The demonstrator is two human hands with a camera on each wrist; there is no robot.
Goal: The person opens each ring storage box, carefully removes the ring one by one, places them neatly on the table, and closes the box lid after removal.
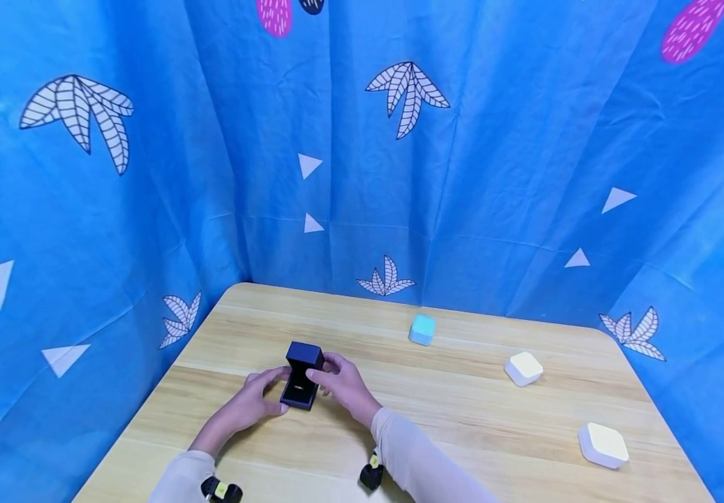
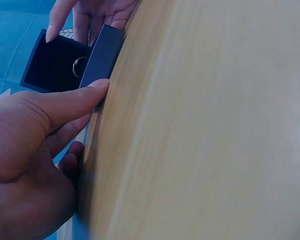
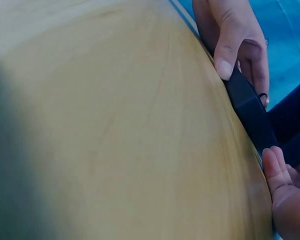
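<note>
A dark blue ring box (image 1: 304,354) stands on the table with its lid raised. Inside its black lining sits a thin gold-coloured ring (image 2: 77,66), upright in the slot. My left hand (image 1: 245,405) grips the base from the left side, its thumb along the front corner in the left wrist view. On the other side, my right hand (image 1: 348,388) has its thumb at the edge of the raised lid and its fingers around the right side and back. In the right wrist view both hands flank the box base (image 3: 250,107).
The wooden table (image 1: 437,412) bears a light blue block (image 1: 422,330) at the back and two white blocks, one at the right back (image 1: 523,368) and one nearer the right edge (image 1: 603,446). A blue patterned curtain (image 1: 399,188) hangs behind and along the sides.
</note>
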